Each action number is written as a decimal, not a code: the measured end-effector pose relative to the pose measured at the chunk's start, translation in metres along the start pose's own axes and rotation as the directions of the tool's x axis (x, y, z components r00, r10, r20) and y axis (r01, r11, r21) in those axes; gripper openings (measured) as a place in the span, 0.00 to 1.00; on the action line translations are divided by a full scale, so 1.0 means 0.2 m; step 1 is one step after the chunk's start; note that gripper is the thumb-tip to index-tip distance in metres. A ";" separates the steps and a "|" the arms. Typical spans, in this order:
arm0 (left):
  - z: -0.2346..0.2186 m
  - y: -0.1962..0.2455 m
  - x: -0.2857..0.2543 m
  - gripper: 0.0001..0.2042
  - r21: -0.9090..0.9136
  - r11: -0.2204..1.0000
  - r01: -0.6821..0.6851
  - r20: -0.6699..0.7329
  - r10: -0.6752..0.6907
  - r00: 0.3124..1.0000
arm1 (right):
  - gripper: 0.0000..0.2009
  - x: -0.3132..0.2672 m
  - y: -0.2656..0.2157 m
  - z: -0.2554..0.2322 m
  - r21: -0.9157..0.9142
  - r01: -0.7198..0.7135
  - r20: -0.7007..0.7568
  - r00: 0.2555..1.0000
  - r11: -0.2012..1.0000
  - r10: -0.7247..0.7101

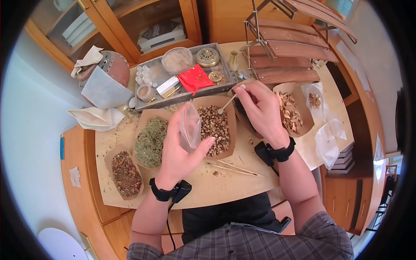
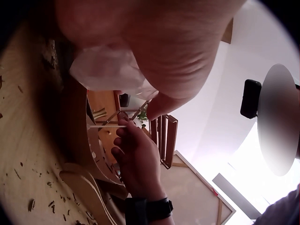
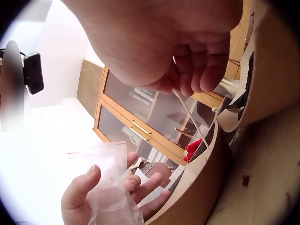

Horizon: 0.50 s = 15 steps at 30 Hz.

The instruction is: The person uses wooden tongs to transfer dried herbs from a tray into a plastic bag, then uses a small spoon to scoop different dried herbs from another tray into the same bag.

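My left hand [image 1: 174,149] holds a clear zip-lock bag [image 1: 190,126] between thumb and fingers, its red-lined top edge upward, over a brown paper tray [image 1: 232,134]. That tray holds small chopped tan-and-brown dried pieces [image 1: 216,130]. From the right, my right hand [image 1: 262,110] pinches the end of a thin, long-handled little spoon [image 1: 229,102]. The spoon's small round bowl hangs over the back part of the chopped pieces, to the right of the bag. In the right wrist view the bag [image 3: 110,183] lies against the left hand's thumb and fingers.
Left stand paper trays of green dried herb [image 1: 150,143] and reddish-brown mix [image 1: 125,170]; right, one of wood chips [image 1: 289,113]. Behind, a grey tray [image 1: 162,103] carries a red pouch [image 1: 195,79] and brass pots. Wooden sticks [image 1: 234,169] lie in front. A slatted rack [image 1: 286,47] stands back right.
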<state>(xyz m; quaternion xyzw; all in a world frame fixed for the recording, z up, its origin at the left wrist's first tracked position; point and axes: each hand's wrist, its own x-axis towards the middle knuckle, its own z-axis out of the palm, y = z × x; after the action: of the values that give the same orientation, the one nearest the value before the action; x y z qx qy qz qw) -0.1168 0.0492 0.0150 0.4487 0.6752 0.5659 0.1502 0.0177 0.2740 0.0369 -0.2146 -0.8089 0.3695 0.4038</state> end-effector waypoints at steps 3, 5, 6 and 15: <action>0.01 -0.01 0.01 0.48 -0.054 0.998 0.018 -0.022 -0.019 1.000 | 0.09 0.00 0.00 0.00 0.001 -0.003 0.018 1.000 1.000 0.003; 0.02 0.00 0.01 0.48 -0.090 0.995 0.041 -0.015 -0.043 0.999 | 0.09 0.00 0.01 -0.01 -0.009 -0.002 0.027 1.000 1.000 0.002; 0.01 0.00 0.00 0.48 -0.113 0.991 0.073 0.024 -0.070 0.997 | 0.09 0.00 0.01 -0.01 0.001 -0.014 0.022 1.000 1.000 0.014; 0.04 0.01 -0.01 0.51 -0.171 0.981 0.094 0.192 -0.061 0.980 | 0.10 0.01 0.07 -0.01 0.067 -0.151 0.020 0.988 0.986 0.150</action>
<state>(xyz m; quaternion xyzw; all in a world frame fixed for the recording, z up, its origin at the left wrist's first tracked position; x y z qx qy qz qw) -0.1093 0.0534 0.0140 0.4574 0.6217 0.5737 0.2741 0.0186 0.2855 0.0284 -0.2585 -0.7803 0.4281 0.3756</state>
